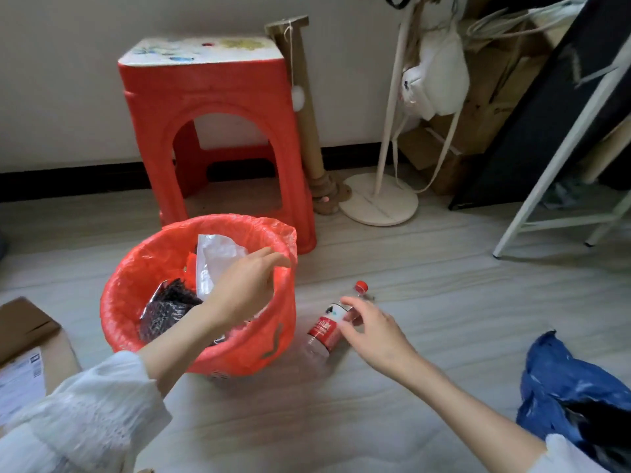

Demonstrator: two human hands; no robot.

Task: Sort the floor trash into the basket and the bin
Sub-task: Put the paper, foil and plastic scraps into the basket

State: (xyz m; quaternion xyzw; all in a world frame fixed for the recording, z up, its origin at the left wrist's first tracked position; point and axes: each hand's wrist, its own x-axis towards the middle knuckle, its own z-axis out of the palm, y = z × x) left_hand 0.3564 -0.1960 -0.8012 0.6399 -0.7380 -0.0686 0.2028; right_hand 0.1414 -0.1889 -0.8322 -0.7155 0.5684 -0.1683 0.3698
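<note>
A basket lined with a red plastic bag (136, 268) stands on the floor at centre left. Inside it lie a dark foil wrapper (167, 308) and a white plastic wrapper (215, 254). My left hand (246, 285) hovers over the basket's right side, fingers loosely apart, holding nothing. A clear plastic bottle (322, 331) with a red label and red cap lies on its side just right of the basket. My right hand (372, 329) reaches over the bottle's upper part, fingers spread, touching or just above it. A bin with a blue bag (560, 380) sits at the lower right.
A red plastic stool (218, 107) stands behind the basket against the wall. A cardboard scratching post (307, 107) and a white stand's round base (379, 199) are beyond it. An open cardboard box (27, 339) lies at the left edge. A white metal frame (546, 186) is at right.
</note>
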